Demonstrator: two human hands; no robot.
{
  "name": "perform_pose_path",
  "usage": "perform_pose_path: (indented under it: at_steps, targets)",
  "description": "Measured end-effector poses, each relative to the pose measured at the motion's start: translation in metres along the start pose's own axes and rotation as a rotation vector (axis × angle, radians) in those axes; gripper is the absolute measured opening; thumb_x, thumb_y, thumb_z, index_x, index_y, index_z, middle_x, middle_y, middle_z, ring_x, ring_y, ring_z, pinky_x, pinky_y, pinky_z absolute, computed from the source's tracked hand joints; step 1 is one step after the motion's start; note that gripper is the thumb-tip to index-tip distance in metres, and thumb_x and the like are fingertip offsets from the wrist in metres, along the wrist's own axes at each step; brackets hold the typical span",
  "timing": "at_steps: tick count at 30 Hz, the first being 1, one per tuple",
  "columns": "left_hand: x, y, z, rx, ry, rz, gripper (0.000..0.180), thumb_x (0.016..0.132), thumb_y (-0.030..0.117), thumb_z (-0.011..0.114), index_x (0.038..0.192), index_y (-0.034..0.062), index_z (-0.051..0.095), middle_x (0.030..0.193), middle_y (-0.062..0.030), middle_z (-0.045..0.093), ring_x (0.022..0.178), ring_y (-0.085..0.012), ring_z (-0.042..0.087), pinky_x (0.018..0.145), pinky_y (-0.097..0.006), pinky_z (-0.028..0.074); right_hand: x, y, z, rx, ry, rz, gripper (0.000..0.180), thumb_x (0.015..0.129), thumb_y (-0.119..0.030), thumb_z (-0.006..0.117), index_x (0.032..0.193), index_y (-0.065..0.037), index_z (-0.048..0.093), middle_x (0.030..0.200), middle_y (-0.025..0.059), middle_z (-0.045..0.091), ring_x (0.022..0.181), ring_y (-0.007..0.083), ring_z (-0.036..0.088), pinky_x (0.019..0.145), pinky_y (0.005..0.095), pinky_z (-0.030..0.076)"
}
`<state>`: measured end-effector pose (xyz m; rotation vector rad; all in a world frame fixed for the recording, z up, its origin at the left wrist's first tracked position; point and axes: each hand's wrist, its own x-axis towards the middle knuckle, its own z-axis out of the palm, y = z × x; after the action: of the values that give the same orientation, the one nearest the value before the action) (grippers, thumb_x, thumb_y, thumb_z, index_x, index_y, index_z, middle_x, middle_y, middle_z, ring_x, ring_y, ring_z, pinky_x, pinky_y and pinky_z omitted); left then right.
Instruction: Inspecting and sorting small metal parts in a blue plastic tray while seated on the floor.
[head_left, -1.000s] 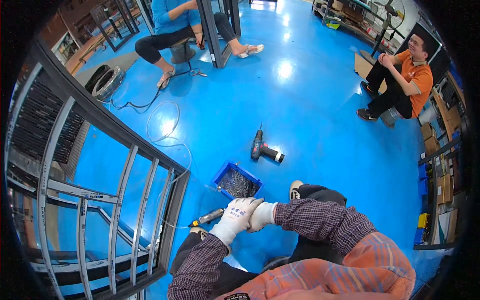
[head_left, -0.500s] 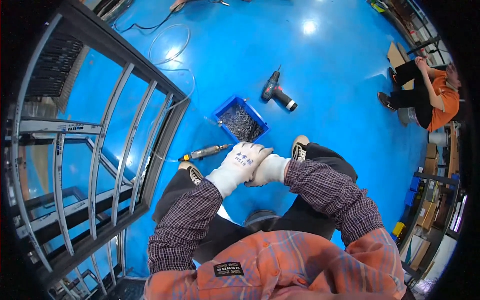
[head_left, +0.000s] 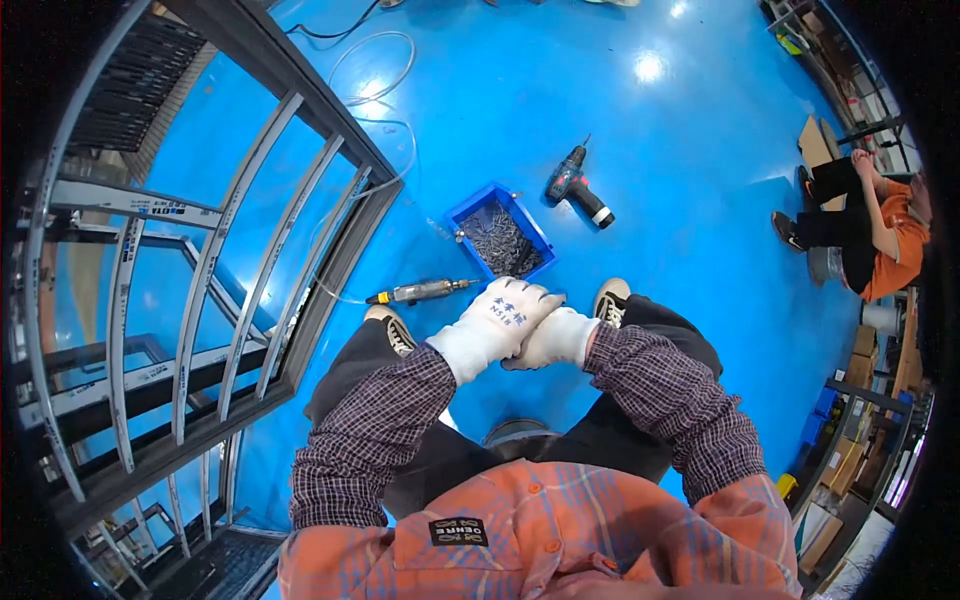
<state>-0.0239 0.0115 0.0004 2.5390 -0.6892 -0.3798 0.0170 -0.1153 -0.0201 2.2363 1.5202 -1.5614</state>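
In front of me my two white-gloved hands are clasped together above the floor. My left hand point(head_left: 507, 315) lies over the other with its fingers curled round it. My right hand point(head_left: 550, 340) is closed beneath, and its fingers are mostly hidden. Whether anything is between the palms cannot be seen. Just beyond the hands stands a blue plastic bin point(head_left: 532, 225) filled with small metal screws. Left of it lies a slim inline power screwdriver point(head_left: 422, 291) with a yellow end. A cordless drill point(head_left: 572, 185) rests farther off, its bit pointing away.
A grey metal frame with several bars point(head_left: 190, 300) rises along my left. A clear hose point(head_left: 412, 135) curls over the blue floor beside it. At the right a person in an orange shirt point(head_left: 900, 250) sits low, near shelving point(head_left: 850, 430) with boxes.
The view has shifted a little, so the bin, tools and frame appear slightly farther right. My hands stay clasped in the same pose.
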Motion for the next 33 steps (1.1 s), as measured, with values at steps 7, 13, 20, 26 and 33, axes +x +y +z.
perform_pose_path:
  at_steps: [7,13,20,26,33]
  targets:
    - [0.001,0.002,-0.002,-0.019,0.006,-0.005,0.065,0.065,0.012,0.069,0.127,0.0127,0.051,0.120,-0.0068,0.058,0.111,-0.0248,0.054,0.099,-0.038,0.037,0.001,0.011,0.014,-0.088,0.212,-0.117,0.043,0.088,-0.043,0.049,0.105,-0.009,0.068,0.105,0.0106,0.067,0.092,0.0303,0.061,0.086,0.0365,0.045]
    - [-0.002,-0.001,0.003,-0.032,0.058,0.020,0.065,0.065,0.012,0.069,0.127,0.0125,0.050,0.120,-0.0072,0.058,0.111,-0.0252,0.054,0.099,-0.038,0.037,-0.004,0.005,0.004,-0.055,0.187,-0.097,0.044,0.087,-0.043,0.049,0.110,-0.009,0.066,0.110,0.0114,0.066,0.097,0.0318,0.060,0.089,0.0373,0.043]
    - [-0.002,-0.002,0.004,-0.045,0.093,0.030,0.065,0.065,0.012,0.069,0.127,0.0123,0.050,0.121,-0.0077,0.058,0.111,-0.0256,0.054,0.099,-0.038,0.037,-0.005,0.003,0.001,-0.083,0.177,-0.119,0.043,0.086,-0.042,0.050,0.111,-0.011,0.066,0.110,0.0108,0.066,0.096,0.0314,0.060,0.090,0.0371,0.043]
    - [0.001,0.000,-0.001,-0.044,0.061,0.014,0.064,0.066,0.011,0.069,0.127,0.0121,0.051,0.120,-0.0081,0.058,0.110,-0.0260,0.054,0.099,-0.039,0.037,0.003,0.018,0.017,-0.081,0.343,-0.192,0.041,0.085,-0.041,0.050,0.108,-0.011,0.068,0.108,0.0108,0.067,0.095,0.0311,0.061,0.088,0.0370,0.044]
    - [-0.002,-0.003,0.005,-0.046,0.123,0.041,0.063,0.065,0.011,0.069,0.126,0.0119,0.052,0.119,-0.0082,0.058,0.110,-0.0259,0.055,0.098,-0.039,0.038,0.001,0.010,0.009,-0.084,0.253,-0.141,0.040,0.086,-0.039,0.049,0.105,-0.010,0.068,0.103,0.0108,0.068,0.091,0.0312,0.062,0.085,0.0375,0.045]
